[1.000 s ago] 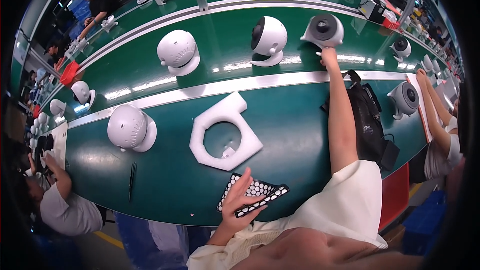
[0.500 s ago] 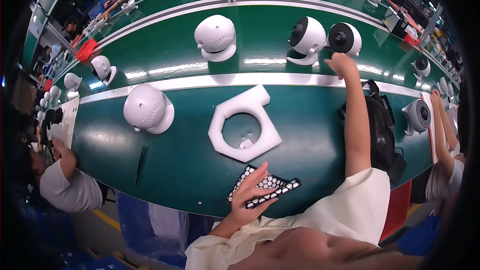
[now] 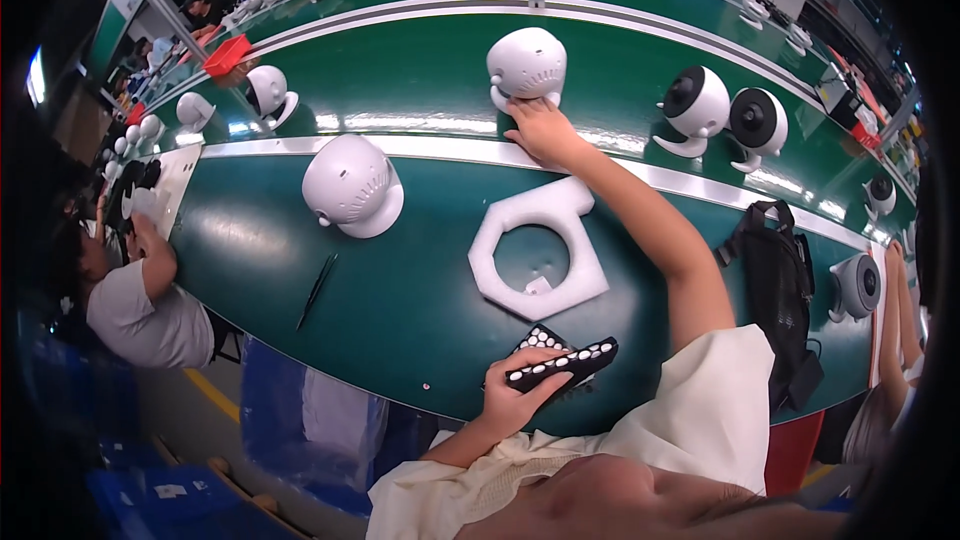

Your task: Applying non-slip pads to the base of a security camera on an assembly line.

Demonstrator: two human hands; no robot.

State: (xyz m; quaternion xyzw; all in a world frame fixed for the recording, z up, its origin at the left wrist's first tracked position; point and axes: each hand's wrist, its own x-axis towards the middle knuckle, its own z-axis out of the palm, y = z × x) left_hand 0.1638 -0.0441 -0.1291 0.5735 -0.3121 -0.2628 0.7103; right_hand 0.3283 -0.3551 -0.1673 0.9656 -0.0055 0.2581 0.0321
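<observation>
My left hand (image 3: pixel 517 395) is closed on a folded black sheet with rows of white round pads (image 3: pixel 562 365), above the near edge of the table. Further off, my right hand (image 3: pixel 545 132) reaches a white dome-shaped device on a curved base (image 3: pixel 528 62), on the green strip beyond the metal rail. Its fingers lie over the front of that base and the thumb is spread apart; the fingertips are partly hidden. Between my hands lies a white foam ring with a squared outline (image 3: pixel 488 258). A second white dome-shaped device (image 3: pixel 350 185) stands to its left.
Black tweezers (image 3: pixel 317 290) lie at the left of the green table. A black bag (image 3: pixel 778 285) rests to the right, near a grey round device (image 3: pixel 856 286). Two white devices with black fronts (image 3: pixel 697 105) stand across the rail (image 3: pixel 440 147). Co-workers sit at both sides.
My right hand has moved left from beside the black-fronted devices to the middle white device. My left hand stays on the padded sheet, which now looks folded further. The whole view has swung left.
</observation>
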